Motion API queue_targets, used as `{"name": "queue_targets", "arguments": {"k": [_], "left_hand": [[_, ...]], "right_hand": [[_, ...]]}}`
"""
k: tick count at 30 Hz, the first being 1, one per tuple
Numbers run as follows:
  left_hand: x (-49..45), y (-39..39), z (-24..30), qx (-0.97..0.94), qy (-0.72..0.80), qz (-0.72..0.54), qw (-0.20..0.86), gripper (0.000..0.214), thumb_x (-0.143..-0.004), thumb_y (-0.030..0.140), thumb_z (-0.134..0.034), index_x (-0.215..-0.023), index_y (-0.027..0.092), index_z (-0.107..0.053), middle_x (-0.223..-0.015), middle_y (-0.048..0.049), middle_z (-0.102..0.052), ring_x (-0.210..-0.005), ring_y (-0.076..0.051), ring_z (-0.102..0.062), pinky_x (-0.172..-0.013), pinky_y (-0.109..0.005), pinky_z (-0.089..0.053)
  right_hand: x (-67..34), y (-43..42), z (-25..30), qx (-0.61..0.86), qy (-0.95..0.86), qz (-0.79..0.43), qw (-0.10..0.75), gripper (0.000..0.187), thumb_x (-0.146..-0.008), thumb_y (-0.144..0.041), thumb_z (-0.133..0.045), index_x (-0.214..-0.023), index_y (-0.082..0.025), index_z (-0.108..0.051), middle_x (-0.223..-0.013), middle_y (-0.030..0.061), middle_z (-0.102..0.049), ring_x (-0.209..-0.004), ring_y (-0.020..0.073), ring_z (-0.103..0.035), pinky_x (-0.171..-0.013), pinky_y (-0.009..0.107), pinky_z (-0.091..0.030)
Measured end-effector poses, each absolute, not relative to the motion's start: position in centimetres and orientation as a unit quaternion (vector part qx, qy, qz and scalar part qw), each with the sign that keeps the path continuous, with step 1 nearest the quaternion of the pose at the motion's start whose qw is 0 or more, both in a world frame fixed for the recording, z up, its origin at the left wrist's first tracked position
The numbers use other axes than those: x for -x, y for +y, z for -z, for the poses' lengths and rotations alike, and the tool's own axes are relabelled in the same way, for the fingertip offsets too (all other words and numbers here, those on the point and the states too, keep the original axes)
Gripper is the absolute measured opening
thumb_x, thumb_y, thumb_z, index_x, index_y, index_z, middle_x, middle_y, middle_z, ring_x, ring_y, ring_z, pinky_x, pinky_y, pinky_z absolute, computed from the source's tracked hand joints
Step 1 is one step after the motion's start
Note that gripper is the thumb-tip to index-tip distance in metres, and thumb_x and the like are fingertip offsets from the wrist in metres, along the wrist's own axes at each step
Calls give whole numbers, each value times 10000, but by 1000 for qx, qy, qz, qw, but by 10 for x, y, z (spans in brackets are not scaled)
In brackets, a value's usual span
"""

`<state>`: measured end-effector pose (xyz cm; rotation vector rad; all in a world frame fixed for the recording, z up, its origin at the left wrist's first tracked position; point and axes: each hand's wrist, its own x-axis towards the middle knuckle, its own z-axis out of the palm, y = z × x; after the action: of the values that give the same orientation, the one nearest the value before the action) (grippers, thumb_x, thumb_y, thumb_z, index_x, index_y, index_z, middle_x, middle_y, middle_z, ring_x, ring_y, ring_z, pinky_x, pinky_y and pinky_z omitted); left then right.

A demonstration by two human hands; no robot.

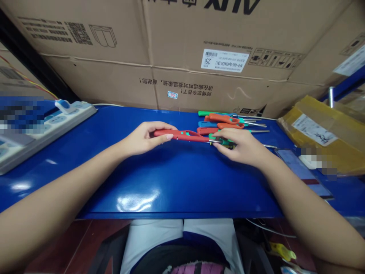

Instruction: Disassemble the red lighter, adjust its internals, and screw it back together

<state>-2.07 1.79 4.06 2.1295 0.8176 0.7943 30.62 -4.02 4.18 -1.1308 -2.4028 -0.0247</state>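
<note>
My left hand is closed around the rear end of a red long-nosed utility lighter, thumb along its near side. The lighter lies level just above the blue tabletop, its front end pointing right. My right hand is closed on a small green-and-black handled tool at the lighter's metal nose; fingers hide much of it, so I cannot tell its kind. Behind the right hand lie several more utility lighters, among them an orange lighter and a blue lighter, their metal noses pointing right.
A white power strip with a plug lies on the blue table at left. A large cardboard box walls off the back. At right are a yellow-taped package and a flat tablet-like screen. The table's front edge is near my lap.
</note>
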Motion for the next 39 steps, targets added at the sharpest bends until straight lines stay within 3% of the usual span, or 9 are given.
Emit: {"name": "queue_targets", "arguments": {"k": [4,8,13,21,27,32,39], "left_hand": [[29,25,-45,-840,301,-339,300,371,-906,390,-676,-1144,112,-738,-1061,-91,-759,-848,-152,-651,-736,-228,-493],[25,22,-42,-867,277,-316,266,367,-919,386,-661,-1151,110,-730,-1024,-82,-762,-807,-148,-654,-718,-233,-496],[11,5,-32,-913,218,-244,243,397,-886,403,-722,-1151,108,-727,-1063,-83,-770,-878,-169,-707,-796,-236,-521],[9,0,-31,-912,242,-210,257,379,-892,408,-704,-1158,138,-723,-920,-14,-758,-723,-127,-665,-660,-200,-479],[4,-8,-28,-895,267,-224,277,362,-905,459,-683,-1053,139,-768,-828,-6,-747,-645,-109,-598,-596,-196,-438],[-1,-15,-28,-874,297,-206,324,386,-882,493,-690,-990,136,-789,-756,-4,-719,-595,-112,-556,-535,-207,-394],[-4,-12,-31,-772,345,-135,517,352,-855,489,-712,-862,147,-792,-578,5,-609,-497,-94,-485,-445,-194,-345]], "right_hand": [[-316,-37,-47,415,-874,46,247,180,-974,-284,-591,-1023,-169,-720,-981,95,-780,-850,221,-726,-760,323,-534],[-314,-37,-43,401,-890,47,212,188,-995,-293,-580,-997,-164,-716,-963,95,-782,-853,229,-732,-756,333,-548],[-296,-44,-32,324,-912,80,238,189,-1005,-303,-585,-1043,-156,-699,-990,105,-781,-888,224,-736,-782,332,-570],[-296,-49,-35,336,-922,45,185,225,-1029,-288,-533,-1109,-157,-697,-1057,109,-766,-943,234,-727,-795,340,-548],[-287,-54,-32,364,-923,4,124,238,-1038,-262,-440,-1002,-144,-643,-904,93,-704,-807,217,-645,-702,321,-464],[-281,-57,-26,407,-907,-79,71,206,-1013,-252,-432,-898,-187,-590,-817,52,-666,-712,194,-570,-641,307,-384],[-277,-58,-20,389,-900,-144,133,241,-1025,-233,-449,-934,-172,-664,-881,75,-697,-778,192,-610,-715,308,-452]]}}
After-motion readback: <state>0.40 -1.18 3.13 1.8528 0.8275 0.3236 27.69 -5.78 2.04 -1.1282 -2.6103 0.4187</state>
